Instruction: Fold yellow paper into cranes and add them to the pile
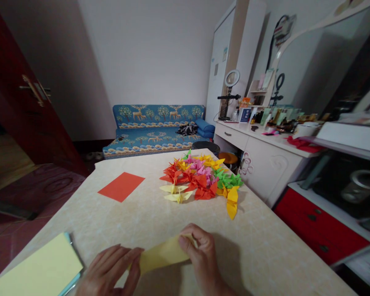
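Between my two hands is a strip of folded yellow paper (pixel 163 255), held just above the table near its front. My left hand (pixel 111 269) pinches the strip's left end between thumb and fingers. At the other end, my right hand (pixel 200 255) grips the paper with the thumb on top and fingers curled behind. Beyond my hands lies a heap of folded paper cranes (pixel 200 174) in red, pink, green, orange and pale yellow. One orange crane (pixel 232 202) sits at the heap's near right edge.
A flat red paper sheet (pixel 121 186) lies on the table (pixel 135 222) at the left. Pale yellow sheets (pixel 37 267) are stacked at the near left corner. Farther off are a blue patterned sofa (pixel 154 133), a white dresser (pixel 265 164) and a dark red door (pixel 27 90).
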{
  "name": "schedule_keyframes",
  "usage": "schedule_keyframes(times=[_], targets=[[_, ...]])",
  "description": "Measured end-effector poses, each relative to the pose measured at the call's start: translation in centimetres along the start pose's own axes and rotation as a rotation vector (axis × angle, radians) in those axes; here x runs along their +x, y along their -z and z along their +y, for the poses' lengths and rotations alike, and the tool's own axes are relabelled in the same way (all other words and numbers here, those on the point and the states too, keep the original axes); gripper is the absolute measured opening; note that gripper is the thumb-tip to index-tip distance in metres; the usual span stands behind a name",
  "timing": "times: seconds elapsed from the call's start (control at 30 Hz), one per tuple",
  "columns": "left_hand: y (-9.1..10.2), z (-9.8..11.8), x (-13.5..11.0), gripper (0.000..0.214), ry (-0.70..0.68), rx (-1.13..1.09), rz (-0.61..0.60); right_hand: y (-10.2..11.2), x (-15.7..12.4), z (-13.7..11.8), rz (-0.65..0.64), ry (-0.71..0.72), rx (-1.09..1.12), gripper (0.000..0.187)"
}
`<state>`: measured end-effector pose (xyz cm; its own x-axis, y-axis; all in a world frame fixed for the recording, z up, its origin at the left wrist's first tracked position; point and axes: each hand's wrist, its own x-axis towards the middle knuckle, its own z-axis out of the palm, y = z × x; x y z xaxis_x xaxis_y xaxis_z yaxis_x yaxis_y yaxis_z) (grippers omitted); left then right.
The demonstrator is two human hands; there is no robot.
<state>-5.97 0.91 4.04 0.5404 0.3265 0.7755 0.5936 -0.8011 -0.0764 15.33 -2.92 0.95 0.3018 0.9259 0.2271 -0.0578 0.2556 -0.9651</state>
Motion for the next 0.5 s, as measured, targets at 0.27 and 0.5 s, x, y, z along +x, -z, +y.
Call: schedule_keyframes(times=[0.27, 0.5], targets=[[0.0, -0.8, -0.3, 0.02, 0.119, 0.096, 0.03, 0.0, 0.0, 0.7, -0.03, -0.061, -0.056, 0.023], [0.0, -1.2, -1.4, 0.022, 0.271, 0.058, -0.007, -0.6, -0.1, 0.7, -0.065, -0.108, -0.125, 0.021]])
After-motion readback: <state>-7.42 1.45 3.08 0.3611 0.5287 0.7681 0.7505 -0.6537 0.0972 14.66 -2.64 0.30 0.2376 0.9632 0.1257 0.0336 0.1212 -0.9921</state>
